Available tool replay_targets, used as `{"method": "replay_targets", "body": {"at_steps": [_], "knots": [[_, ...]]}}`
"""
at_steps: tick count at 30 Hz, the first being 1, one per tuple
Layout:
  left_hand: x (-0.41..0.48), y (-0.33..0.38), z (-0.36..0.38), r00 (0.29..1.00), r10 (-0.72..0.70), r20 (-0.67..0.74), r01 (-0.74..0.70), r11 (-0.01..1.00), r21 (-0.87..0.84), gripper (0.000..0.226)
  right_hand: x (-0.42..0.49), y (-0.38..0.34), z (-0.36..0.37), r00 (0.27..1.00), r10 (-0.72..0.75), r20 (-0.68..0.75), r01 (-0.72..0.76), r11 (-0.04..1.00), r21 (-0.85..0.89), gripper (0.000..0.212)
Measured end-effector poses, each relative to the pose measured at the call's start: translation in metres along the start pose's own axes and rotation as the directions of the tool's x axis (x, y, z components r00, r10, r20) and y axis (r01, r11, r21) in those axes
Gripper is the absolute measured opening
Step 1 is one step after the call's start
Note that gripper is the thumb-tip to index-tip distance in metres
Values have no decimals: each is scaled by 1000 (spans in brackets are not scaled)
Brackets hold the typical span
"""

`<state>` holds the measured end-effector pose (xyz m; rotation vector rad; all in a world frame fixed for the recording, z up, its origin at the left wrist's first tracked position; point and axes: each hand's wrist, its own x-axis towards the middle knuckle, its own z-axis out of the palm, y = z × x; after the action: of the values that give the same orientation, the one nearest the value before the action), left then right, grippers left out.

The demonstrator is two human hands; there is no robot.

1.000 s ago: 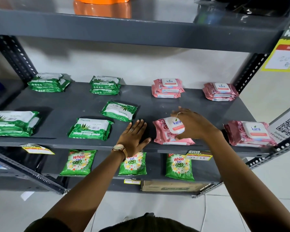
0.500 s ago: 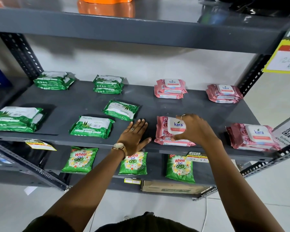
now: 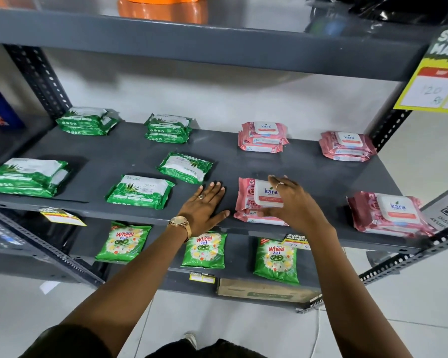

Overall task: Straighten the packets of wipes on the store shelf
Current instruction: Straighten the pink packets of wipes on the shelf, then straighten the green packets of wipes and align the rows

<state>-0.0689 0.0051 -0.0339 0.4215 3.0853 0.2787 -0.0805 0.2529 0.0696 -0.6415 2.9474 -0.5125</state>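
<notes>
Head view: right hand (image 3: pixel 292 202) cups the pink plastic Kara wipes packet (image 3: pixel 254 200) at the grey metal shelf (image 3: pixel 308 177) front, seemingly squaring it; left hand (image 3: pixel 204 208) rests flat, empty, bracing beside it.

A dark grey metal shelving unit (image 3: pixel 243 161) with perforated angle posts (image 3: pixel 40 81) is set against a plain pale wall (image 3: pixel 217 99). A light tiled floor (image 3: pixel 424 319) is seen below. A yellow price sign (image 3: pixel 432 89) is hung at the upper right.
</notes>
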Motion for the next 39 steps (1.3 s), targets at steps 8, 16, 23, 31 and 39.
{"method": "replay_targets", "body": {"at_steps": [8, 16, 23, 31, 39], "knots": [[-43, -30, -28, 973, 41, -229, -63, 994, -90, 66, 24, -47, 8, 993, -90, -70, 96, 991, 91, 77], [-104, -149, -70, 870, -273, -410, 120, 924, -362, 45, 137, -132, 62, 980, -89, 178, 88, 996, 9, 85], [-122, -236, -56, 926, -322, -195, 250, 914, -320, 42, 182, -149, 81, 972, 28, 233, -29, 1000, 2, 75], [-110, -260, -49, 956, -262, -135, 252, 964, -85, 54, 160, -188, 68, 979, -63, 192, 24, 980, 199, 71], [-112, -257, -51, 960, -257, -108, 252, 966, -57, 54, 139, -256, 93, 950, -130, 284, 141, 990, -18, 91]]}}
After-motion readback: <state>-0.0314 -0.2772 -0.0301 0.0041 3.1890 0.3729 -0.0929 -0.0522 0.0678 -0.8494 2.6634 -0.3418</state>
